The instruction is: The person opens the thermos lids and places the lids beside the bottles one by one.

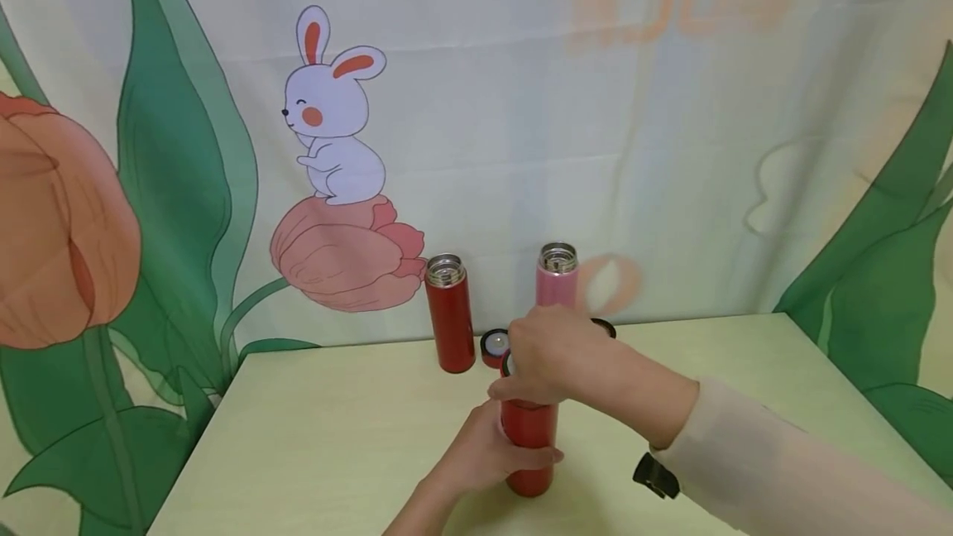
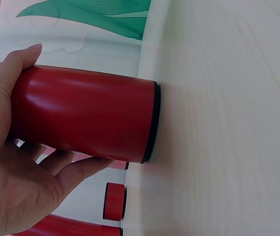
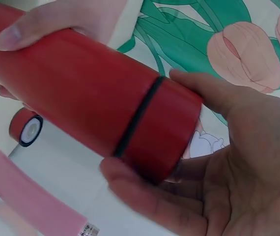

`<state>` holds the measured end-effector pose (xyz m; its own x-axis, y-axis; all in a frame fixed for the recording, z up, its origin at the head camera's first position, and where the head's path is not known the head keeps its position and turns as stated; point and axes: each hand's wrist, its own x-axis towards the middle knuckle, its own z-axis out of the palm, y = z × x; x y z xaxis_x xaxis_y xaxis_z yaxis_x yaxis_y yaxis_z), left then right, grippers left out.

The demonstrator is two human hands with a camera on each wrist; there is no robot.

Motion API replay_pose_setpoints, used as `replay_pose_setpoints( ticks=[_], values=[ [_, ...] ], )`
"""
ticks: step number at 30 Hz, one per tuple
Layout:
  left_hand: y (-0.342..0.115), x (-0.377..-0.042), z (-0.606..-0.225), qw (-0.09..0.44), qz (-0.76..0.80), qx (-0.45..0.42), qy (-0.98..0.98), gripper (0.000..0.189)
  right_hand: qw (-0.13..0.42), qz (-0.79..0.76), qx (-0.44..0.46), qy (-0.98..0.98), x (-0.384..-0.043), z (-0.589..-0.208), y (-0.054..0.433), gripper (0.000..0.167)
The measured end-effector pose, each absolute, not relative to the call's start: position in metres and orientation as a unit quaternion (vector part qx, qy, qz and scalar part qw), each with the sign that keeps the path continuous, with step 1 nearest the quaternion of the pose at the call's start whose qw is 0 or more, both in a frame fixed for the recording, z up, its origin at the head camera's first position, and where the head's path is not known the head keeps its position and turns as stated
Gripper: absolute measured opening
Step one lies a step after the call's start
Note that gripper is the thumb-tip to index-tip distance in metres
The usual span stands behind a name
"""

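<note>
A red thermos flask (image 1: 530, 437) stands upright near the front of the table, its black-edged base in the left wrist view. My left hand (image 1: 484, 449) grips its lower body, thumb on one side and fingers on the other. From above, my right hand (image 1: 551, 354) holds the flask's red lid (image 3: 172, 130) between thumb and fingers. A dark band marks where lid and body meet in the right wrist view. Behind stand an uncapped red flask (image 1: 450, 321) and an uncapped pink flask (image 1: 557, 284), the latter partly hidden by my right hand.
A loose red lid (image 1: 495, 346) lies inner side up beside the rear red flask. Another dark-rimmed lid (image 1: 605, 327) shows partly behind my right forearm. The pale table (image 1: 335, 428) ends at a printed curtain (image 1: 476, 122). A black strap (image 1: 655, 476) hangs below the right sleeve.
</note>
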<state>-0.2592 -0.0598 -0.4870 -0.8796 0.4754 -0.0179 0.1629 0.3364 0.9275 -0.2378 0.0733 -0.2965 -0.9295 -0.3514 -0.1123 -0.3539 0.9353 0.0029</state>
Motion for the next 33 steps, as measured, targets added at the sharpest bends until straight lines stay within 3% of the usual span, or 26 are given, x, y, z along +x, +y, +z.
replay_pose_setpoints(
  ticks=[4, 20, 33],
  values=[
    [-0.059, -0.2602, -0.4854, 0.143, 0.528, 0.191, 0.815, 0.065, 0.052, -0.012, -0.168, 0.984, -0.2375, -0.2982, 0.0736, 0.039],
    [-0.0624, -0.2609, -0.4815, 0.15, 0.531, 0.188, 0.813, 0.065, 0.063, -0.009, -0.2, 0.978, -0.2369, -0.2943, 0.0688, 0.04],
    [-0.0615, -0.2591, -0.488, 0.158, 0.546, 0.196, 0.799, 0.064, 0.102, 0.025, -0.26, 0.96, -0.2366, -0.2907, 0.0729, 0.031]
  ],
)
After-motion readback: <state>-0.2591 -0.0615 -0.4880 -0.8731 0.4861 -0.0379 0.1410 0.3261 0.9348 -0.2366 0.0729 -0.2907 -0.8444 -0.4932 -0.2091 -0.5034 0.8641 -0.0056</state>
